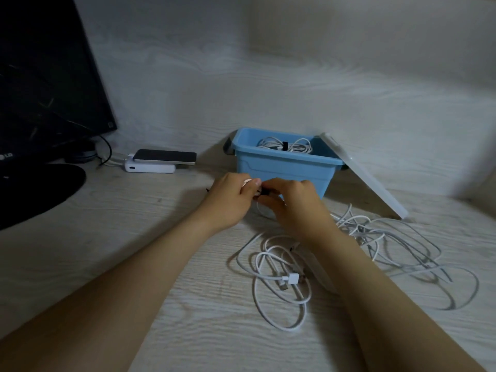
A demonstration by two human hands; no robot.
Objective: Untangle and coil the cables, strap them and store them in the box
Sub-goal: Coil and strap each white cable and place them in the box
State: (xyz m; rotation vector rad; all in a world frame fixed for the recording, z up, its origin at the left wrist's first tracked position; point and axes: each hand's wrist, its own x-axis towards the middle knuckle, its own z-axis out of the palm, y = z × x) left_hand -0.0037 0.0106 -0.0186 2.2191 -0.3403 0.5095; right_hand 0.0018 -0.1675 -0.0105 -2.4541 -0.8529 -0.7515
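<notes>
In front of the blue box [284,165] my left hand [230,200] and my right hand [292,202] meet over a small coiled white cable [248,182], mostly hidden by the fingers. My left hand grips the coil. My right hand pinches a black strap [265,192] at the coil. Inside the box lies a coiled white cable [284,146] bound with a black strap. A tangle of loose white cables [279,277] spreads over the desk under and right of my right forearm, reaching out to another tangle [402,245].
The box's white lid [362,173] leans against its right side. A phone [166,157] lies on a white power bank [150,167] at the left. A black monitor [43,76] and its round base [35,189] fill the far left. A wall stands behind.
</notes>
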